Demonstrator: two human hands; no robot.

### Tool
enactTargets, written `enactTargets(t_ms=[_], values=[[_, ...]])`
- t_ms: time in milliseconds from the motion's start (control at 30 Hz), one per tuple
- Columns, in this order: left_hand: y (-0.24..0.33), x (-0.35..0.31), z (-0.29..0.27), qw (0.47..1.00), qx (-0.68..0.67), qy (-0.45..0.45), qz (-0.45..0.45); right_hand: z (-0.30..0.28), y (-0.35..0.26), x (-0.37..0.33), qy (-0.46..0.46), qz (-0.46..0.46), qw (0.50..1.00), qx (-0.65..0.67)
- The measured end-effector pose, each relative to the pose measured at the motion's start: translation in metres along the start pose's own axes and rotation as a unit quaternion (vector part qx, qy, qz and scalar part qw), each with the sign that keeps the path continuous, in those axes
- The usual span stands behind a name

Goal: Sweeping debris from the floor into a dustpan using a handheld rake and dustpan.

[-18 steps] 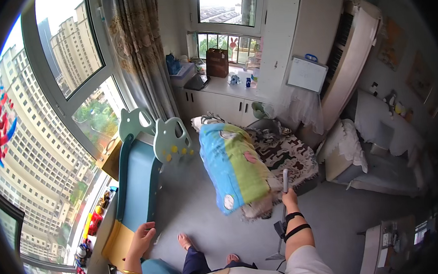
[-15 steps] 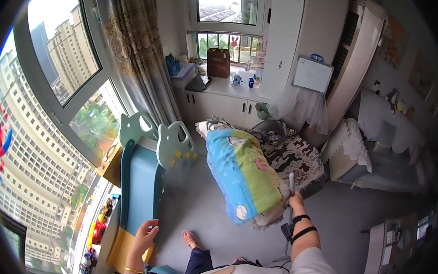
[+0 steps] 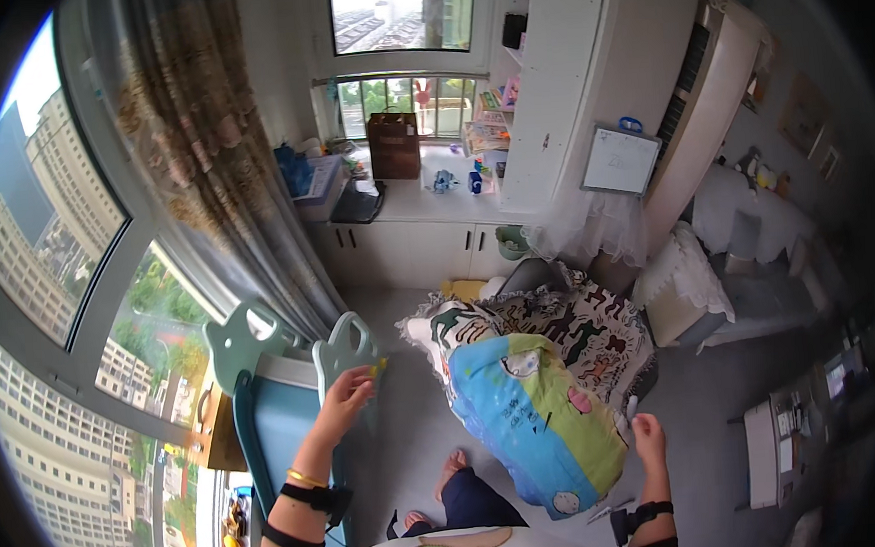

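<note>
I log 1 left hand [image 3: 345, 397] loosely half-curled, visibly empty, near 1 slide [image 3: 288, 411], and 1 right hand [image 3: 650, 439] curled closed round 1 pale handle [image 3: 632, 406] beside 1 blue-and-green quilt [image 3: 535, 423].

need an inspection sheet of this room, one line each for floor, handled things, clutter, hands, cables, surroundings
Surface: smooth grey floor, bare around the furniture.
Handled things: pale grey rod-shaped handle at the right hand; nearby, blue-and-green patterned fabric quilt over a fringed cream throw with dark figures.
Clutter: upright brown bag on the white countertop.
Hands: right appears closed on the handle; left hand loosely open, nothing seen held.
Cables: nothing clearly seen.
Surroundings: blue plastic slide at left, grey-and-gold patterned curtain behind, small framed whiteboard at right.
</note>
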State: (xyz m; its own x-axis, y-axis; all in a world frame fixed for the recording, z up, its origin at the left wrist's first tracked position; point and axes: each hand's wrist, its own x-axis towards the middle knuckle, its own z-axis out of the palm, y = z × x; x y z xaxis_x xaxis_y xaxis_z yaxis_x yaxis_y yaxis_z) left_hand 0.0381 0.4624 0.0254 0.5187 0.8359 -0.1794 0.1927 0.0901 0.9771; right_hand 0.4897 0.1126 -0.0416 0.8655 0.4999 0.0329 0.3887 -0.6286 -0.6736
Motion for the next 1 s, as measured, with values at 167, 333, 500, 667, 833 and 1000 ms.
enactTargets(t_ms=[167,333,500,667,833,1000], values=[[-0.033,0.121,0.049,0.993,-0.027,-0.083,-0.081,0.027,-0.013,0.001,-0.024,-0.023,0.991,-0.133],[-0.061,0.197,0.093,0.972,0.069,-0.103,-0.201,0.054,-0.017,-0.031,-0.055,0.159,0.973,-0.159],[-0.077,0.247,0.130,0.972,0.059,-0.180,-0.142,0.077,-0.016,-0.050,-0.011,0.283,0.958,-0.044],[-0.058,0.259,0.130,0.961,0.089,-0.226,-0.132,0.089,-0.008,-0.070,0.036,0.309,0.950,-0.026],[-0.064,0.327,0.119,0.938,0.225,-0.253,-0.072,0.128,-0.048,-0.083,0.049,0.350,0.935,-0.035],[-0.032,0.409,0.111,0.915,0.256,-0.309,-0.050,0.179,-0.104,-0.069,0.043,0.414,0.909,-0.034]])
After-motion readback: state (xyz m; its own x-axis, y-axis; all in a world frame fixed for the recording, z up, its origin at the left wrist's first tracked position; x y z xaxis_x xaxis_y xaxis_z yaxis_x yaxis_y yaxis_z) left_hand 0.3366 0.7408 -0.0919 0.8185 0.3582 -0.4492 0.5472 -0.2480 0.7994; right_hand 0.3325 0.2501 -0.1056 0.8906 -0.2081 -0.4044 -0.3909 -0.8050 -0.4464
